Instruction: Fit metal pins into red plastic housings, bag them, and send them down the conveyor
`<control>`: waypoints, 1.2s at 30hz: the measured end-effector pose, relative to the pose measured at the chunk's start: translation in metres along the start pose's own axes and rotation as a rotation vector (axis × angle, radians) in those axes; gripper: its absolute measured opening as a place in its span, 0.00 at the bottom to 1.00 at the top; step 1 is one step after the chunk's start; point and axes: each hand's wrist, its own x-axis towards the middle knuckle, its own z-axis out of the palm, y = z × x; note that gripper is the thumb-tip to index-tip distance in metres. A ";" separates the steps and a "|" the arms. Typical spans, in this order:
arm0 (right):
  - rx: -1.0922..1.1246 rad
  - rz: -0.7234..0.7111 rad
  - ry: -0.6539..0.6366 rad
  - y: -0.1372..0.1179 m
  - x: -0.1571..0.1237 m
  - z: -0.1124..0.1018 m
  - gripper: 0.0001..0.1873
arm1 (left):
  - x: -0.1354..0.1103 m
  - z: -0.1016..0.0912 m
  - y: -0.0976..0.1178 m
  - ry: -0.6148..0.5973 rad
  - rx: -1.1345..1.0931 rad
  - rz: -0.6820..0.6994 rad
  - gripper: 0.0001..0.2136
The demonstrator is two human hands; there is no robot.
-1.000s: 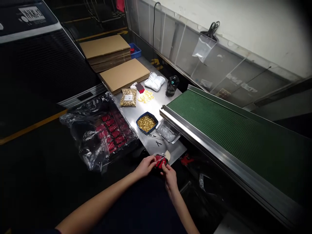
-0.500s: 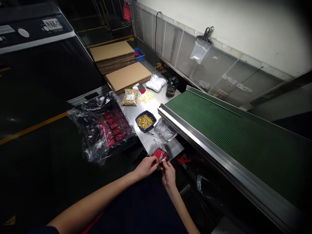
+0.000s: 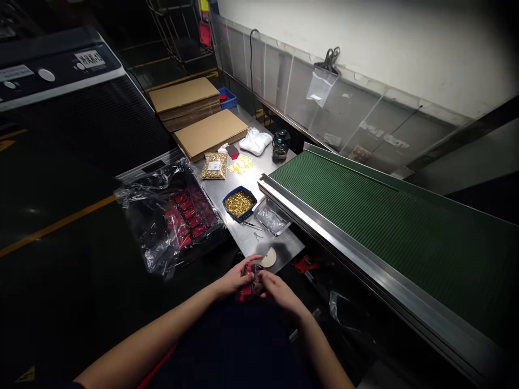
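My left hand (image 3: 234, 279) and my right hand (image 3: 275, 290) meet just below the near edge of the steel table (image 3: 243, 240), both closed around a small red item in clear wrap (image 3: 248, 282). My fingers cover most of it. A pale round disc (image 3: 269, 257) lies on the table just beyond my hands. To the left, a black tray of more red items (image 3: 188, 218) sits under crumpled clear plastic.
A blue tray of small gold parts (image 3: 239, 203), a clear bag (image 3: 272, 219), a bag of gold parts (image 3: 214, 165), yellow labels (image 3: 240, 164) and a dark bottle (image 3: 280, 146) lie on the table. Cardboard stacks (image 3: 208, 132) sit behind. A green conveyor belt (image 3: 385, 221) runs along the right.
My hands have drawn the red wrapped item down and towards me, off the table edge. My fingers now close over it more fully, and the pale disc is uncovered.
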 end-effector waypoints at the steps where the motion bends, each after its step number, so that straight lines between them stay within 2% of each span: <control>1: -0.074 -0.028 -0.043 -0.005 -0.003 -0.001 0.19 | -0.003 -0.003 -0.005 0.008 -0.070 -0.025 0.38; 3: -0.219 -0.086 -0.068 -0.012 -0.008 -0.002 0.11 | -0.008 -0.011 -0.011 0.007 -0.196 -0.065 0.40; 5: -0.335 -0.133 -0.035 -0.017 -0.010 0.000 0.07 | -0.010 -0.019 -0.012 -0.019 -0.308 -0.096 0.42; 8: -0.452 -0.201 0.006 -0.024 -0.012 0.008 0.08 | -0.010 -0.024 -0.010 -0.052 -0.458 -0.112 0.43; 13: -0.586 -0.365 -0.033 -0.039 -0.012 0.032 0.08 | -0.014 -0.023 -0.009 -0.107 -0.647 -0.130 0.42; 15: -0.718 -0.416 -0.024 -0.045 -0.008 0.038 0.09 | -0.019 -0.025 -0.011 -0.141 -0.700 -0.155 0.38; 18: -0.902 -0.442 0.103 -0.054 0.001 0.041 0.11 | -0.026 -0.035 -0.014 -0.160 -0.766 -0.151 0.33; 20: -0.894 -0.406 0.184 -0.059 0.008 0.043 0.10 | -0.032 -0.045 -0.014 -0.152 -0.806 -0.123 0.34; 24: -0.798 -0.364 0.220 -0.068 0.029 0.060 0.09 | -0.040 -0.075 -0.007 -0.161 -0.847 -0.106 0.34; 27: -0.859 -0.389 0.415 -0.072 0.054 0.087 0.11 | -0.046 -0.102 0.004 -0.171 -0.837 -0.123 0.32; 29: -0.833 -0.339 0.489 -0.075 0.074 0.110 0.13 | -0.054 -0.124 0.013 -0.158 -0.819 -0.131 0.33; 31: -0.698 -0.193 0.415 -0.079 0.094 0.133 0.14 | -0.068 -0.148 0.022 -0.126 -0.789 -0.137 0.34; 33: -0.583 -0.046 0.280 -0.082 0.111 0.156 0.16 | -0.085 -0.174 0.030 -0.072 -0.745 -0.147 0.33; 36: -0.521 -0.011 0.093 -0.083 0.132 0.185 0.19 | -0.111 -0.212 0.034 0.059 -0.674 -0.167 0.30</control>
